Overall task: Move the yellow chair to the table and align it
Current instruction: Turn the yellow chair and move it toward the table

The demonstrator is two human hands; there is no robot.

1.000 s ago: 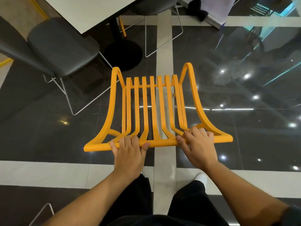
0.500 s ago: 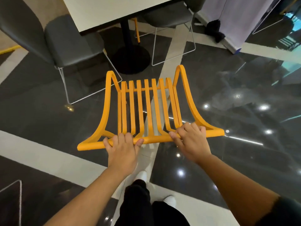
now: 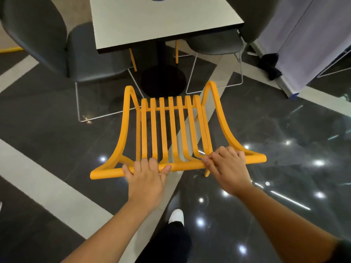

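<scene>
The yellow chair (image 3: pixel 173 130) with a slatted seat and back is in front of me, seen from above and behind. Its top rail runs across the middle of the view. My left hand (image 3: pixel 146 179) grips the rail left of centre. My right hand (image 3: pixel 228 168) grips the rail right of centre. The white square table (image 3: pixel 161 19) on a black pedestal base (image 3: pixel 163 80) stands just beyond the chair's front edge. The chair's legs are mostly hidden; one rear leg shows under my right hand.
A grey chair (image 3: pixel 83 54) with white wire legs stands at the table's left side, another grey chair (image 3: pixel 216 44) at its right. A pale partition (image 3: pixel 311 44) with a black object at its foot is at the right. The floor is glossy dark tile with pale stripes.
The chair and I have moved forward toward the table, which now fills the top of the view. Both hands keep the same grip on the rail.
</scene>
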